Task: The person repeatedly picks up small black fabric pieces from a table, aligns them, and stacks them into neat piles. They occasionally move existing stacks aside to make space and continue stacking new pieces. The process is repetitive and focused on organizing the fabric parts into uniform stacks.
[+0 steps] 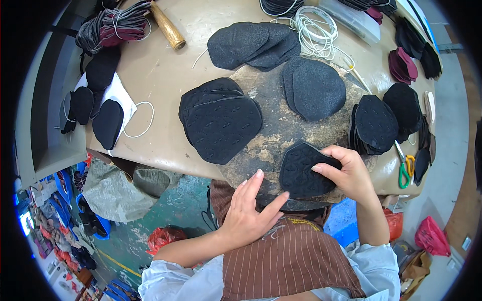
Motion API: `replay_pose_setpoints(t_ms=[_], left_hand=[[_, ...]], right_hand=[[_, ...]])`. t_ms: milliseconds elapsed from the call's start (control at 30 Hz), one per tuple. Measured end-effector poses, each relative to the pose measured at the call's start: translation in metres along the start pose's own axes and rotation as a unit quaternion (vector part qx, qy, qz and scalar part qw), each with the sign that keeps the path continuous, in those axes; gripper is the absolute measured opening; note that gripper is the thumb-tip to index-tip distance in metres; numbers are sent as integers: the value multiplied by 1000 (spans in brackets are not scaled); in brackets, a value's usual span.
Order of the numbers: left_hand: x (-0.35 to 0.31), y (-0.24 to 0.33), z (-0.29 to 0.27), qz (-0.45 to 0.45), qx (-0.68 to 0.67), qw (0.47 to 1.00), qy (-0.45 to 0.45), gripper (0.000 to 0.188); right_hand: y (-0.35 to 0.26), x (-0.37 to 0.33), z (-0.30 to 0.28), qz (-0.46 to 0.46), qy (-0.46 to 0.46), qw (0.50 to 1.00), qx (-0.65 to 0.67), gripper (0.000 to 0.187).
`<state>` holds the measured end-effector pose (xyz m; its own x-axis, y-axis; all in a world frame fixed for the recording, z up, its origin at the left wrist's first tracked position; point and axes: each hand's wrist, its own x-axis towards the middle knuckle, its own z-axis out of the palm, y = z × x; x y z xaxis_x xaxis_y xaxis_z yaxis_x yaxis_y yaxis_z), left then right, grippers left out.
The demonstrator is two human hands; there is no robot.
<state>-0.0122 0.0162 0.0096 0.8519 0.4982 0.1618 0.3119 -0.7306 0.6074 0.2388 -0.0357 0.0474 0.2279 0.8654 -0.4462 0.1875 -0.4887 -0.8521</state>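
Between thumb and fingers, my right hand [344, 170] grips a black quilted fabric piece [304, 173] with a rounded outline and small stitched marks. My left hand [251, 208] is held with its fingers spread just left of that piece, holding nothing; its thumb tip lies near the lower edge. Beneath both hands is a worn round board [271, 140] with a scuffed surface. A pile of similar black quilted pieces [223, 123] rests on the board's left side. Smoother dark grey pieces [319, 90] lie beyond, and another stack of quilted pieces [374, 123] stands at the right.
Scissors [405, 168] with green and orange handles lie at the right edge. White cord [316, 37], a wooden handle [168, 25], bundled strips [113, 27] and more grey pieces [251, 45] sit farther back. Maroon pieces [402, 65] are at the far right.
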Motion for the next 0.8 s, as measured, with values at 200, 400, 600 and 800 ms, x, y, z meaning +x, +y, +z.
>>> replay_pose_setpoints(t_ms=[200,400,600,800], left_hand=[[-3,-1,6,16,96,994,-53,73],[1,0,3,63,150,983,-82,71],[39,-6,-7,151,142,970,-125,54],[81,15,1,23,71,987,-140,57]], right_hand=[[4,-8,6,-19,68,997,-40,18],[3,-5,9,0,101,993,-59,17],[8,-1,9,-11,113,993,-24,18],[-1,-17,1,48,163,962,-216,19]])
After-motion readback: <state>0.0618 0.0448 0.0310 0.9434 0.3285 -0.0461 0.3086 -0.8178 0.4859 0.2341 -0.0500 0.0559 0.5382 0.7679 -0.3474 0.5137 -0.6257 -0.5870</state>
